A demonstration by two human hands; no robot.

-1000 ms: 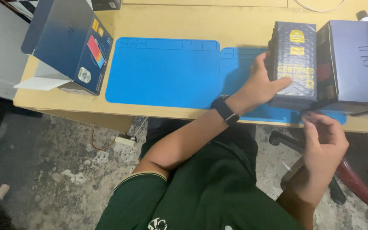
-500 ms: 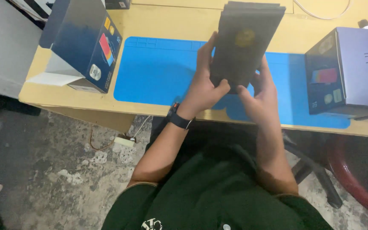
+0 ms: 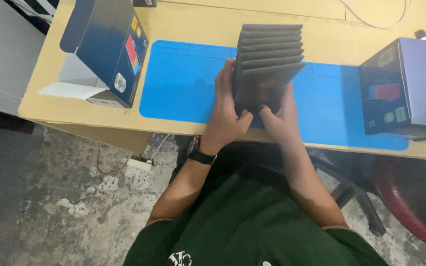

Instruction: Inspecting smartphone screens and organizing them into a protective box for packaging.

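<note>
- The left hand (image 3: 225,118) and right hand (image 3: 279,118) clamp a stack of flat dark boxes (image 3: 267,64) from both sides, fingers curled around its lower end, thumbs pressed on its face.
- The stack is tilted over the blue mat (image 3: 183,83), layers fanned, likely so the edges show.
- An open blue carton (image 3: 109,54) stands left, a dark box (image 3: 403,88) right, both well apart.

Both hands raised together, left hand (image 3: 226,118) and right hand (image 3: 278,119) gripping.
</note>
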